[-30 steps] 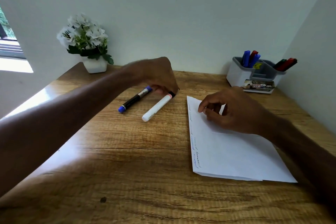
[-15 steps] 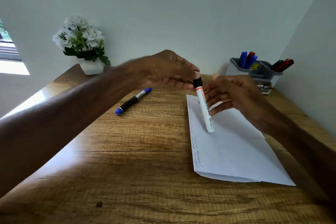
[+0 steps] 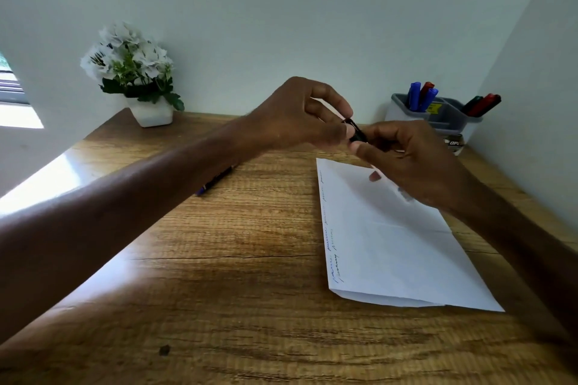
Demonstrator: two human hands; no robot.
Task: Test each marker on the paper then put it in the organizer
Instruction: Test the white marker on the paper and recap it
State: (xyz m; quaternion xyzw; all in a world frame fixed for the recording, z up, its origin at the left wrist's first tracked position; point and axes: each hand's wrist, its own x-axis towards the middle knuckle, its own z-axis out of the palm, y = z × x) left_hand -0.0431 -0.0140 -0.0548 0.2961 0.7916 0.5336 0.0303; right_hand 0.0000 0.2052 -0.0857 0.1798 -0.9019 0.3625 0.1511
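Pinching marker (image 3: 356, 132): left fingers (image 3: 338, 135) | right fingers (image 3: 372, 155) clamp it | over paper's (image 3: 391, 244) far edge

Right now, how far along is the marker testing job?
Done: several markers stand in the organizer, and scribbles line one edge of the paper. In hand: left hand and right hand hold a marker by its black cap. Left: that one, plus the blue marker on the table.

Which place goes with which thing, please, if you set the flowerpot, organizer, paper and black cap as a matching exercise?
1 flowerpot
2 organizer
3 paper
4 black cap

A back right corner
B pinched by the left hand
C back left of the table
D flat under the right hand

Pairs: 1-C, 2-A, 3-D, 4-B.
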